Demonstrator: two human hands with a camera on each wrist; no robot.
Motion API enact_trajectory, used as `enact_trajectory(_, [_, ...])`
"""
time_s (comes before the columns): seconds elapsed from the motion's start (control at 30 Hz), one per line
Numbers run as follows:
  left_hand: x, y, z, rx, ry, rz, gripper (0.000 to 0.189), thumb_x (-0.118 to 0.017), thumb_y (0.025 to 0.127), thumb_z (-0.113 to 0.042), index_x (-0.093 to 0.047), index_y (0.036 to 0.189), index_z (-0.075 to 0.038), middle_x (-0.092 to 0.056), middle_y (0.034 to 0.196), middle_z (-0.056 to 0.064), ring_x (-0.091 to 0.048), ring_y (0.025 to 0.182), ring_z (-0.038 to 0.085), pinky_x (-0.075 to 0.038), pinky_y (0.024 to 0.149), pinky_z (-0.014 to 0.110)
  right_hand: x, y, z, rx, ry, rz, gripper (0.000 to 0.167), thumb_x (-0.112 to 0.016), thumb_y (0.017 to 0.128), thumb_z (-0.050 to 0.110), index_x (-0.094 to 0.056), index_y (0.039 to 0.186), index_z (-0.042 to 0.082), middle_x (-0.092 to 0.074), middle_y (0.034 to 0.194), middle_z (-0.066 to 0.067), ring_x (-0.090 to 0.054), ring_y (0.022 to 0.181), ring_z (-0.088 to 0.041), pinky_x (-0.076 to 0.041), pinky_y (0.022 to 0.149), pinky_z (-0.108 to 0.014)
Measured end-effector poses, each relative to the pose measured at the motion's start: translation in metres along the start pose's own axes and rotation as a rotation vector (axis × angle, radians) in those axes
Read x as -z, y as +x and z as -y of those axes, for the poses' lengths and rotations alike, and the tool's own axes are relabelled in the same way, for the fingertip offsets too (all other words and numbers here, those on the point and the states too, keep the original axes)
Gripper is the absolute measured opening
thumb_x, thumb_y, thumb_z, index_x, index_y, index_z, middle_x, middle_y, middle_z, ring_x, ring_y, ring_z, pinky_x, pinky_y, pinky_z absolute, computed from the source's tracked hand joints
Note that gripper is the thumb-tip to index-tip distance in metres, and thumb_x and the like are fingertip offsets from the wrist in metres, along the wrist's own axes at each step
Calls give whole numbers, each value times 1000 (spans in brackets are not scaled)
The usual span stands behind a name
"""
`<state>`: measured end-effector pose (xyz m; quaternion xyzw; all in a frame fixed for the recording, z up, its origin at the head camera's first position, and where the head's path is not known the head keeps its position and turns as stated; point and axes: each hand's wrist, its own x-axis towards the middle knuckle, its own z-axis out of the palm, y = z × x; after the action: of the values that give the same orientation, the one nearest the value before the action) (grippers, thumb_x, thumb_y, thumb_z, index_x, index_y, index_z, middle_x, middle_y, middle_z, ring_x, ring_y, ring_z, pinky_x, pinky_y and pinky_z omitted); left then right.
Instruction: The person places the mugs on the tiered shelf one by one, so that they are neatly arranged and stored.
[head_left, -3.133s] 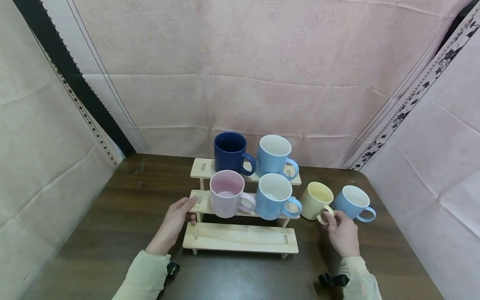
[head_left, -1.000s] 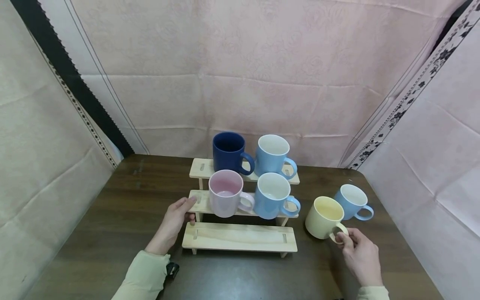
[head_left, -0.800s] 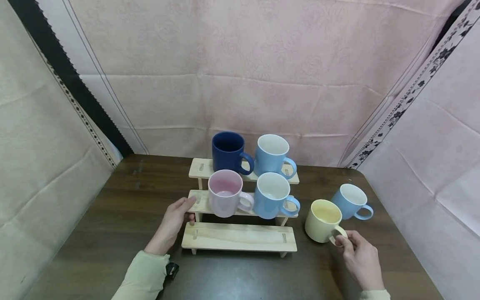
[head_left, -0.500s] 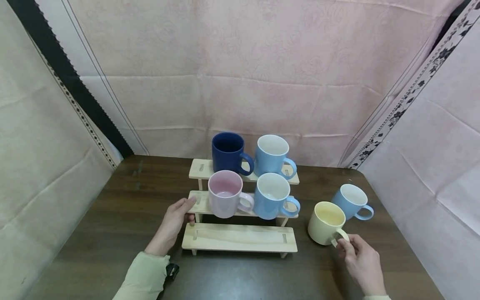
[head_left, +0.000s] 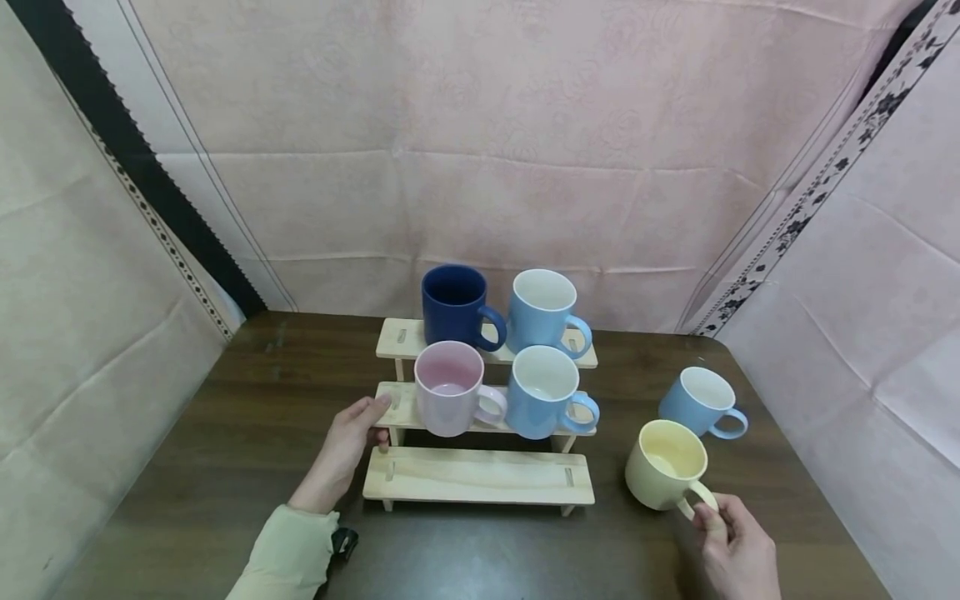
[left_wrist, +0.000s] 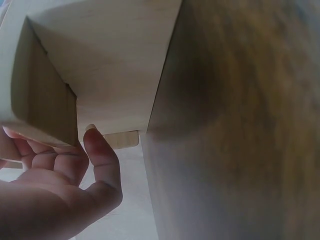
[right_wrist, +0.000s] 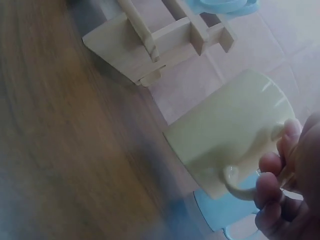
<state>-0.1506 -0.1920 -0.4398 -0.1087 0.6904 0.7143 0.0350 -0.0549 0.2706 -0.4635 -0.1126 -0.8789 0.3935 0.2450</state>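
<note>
A three-step wooden rack (head_left: 480, 477) stands on the table. My left hand (head_left: 337, 454) grips the left end of its middle shelf, thumb on top and fingers below. With thumb and fingers, my right hand (head_left: 738, 546) pinches the handle of a pale yellow mug (head_left: 654, 479). The mug is tilted a little; in the right wrist view, its base seems slightly above the table. On the top shelf stand a dark blue mug (head_left: 450, 312) and a light blue mug (head_left: 534, 323). A pale pink-lilac mug (head_left: 442, 404) and another light blue mug (head_left: 534, 407) occupy the middle shelf.
Behind the yellow mug, a further light blue mug (head_left: 682, 408) stands on the dark wooden table (head_left: 247, 467), its handle to the right. Pale cloth walls (head_left: 487, 200) rise at the back and both sides. The rack's lowest shelf is bare.
The yellow mug has moved from beside the rack, rightward and nearer to me, with my right hand on its handle. My left hand has stayed on the rack.
</note>
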Motion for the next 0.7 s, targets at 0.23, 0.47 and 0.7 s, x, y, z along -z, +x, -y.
enact_trajectory(0.23, [0,-1,1,1,-8,2,40,-58,97,-41,-50,80,-6,-49,71,4,-51,66,18,-49,65,30,4,-11,9,-11,56,-28,8,-65,91,-3,-60,85,2,-55,59,-5,-49,48,-7,-38,44,-17])
enact_trajectory(0.47, [-1,-1,1,8,-6,8,39,-58,97,-41,-51,81,-6,-49,71,4,-51,66,17,-49,66,30,9,-25,17,33,150,-61,11,-63,86,-14,-60,87,-3,-56,61,1,-49,47,-3,-40,44,-15])
enact_trajectory(0.7, [0,1,1,1,-3,6,40,-57,98,-42,-50,80,-6,-49,70,4,-51,65,18,-49,65,30,9,-34,30,138,207,-49,15,-62,82,-21,-60,89,-8,-57,64,4,-50,46,-3,-41,42,-17])
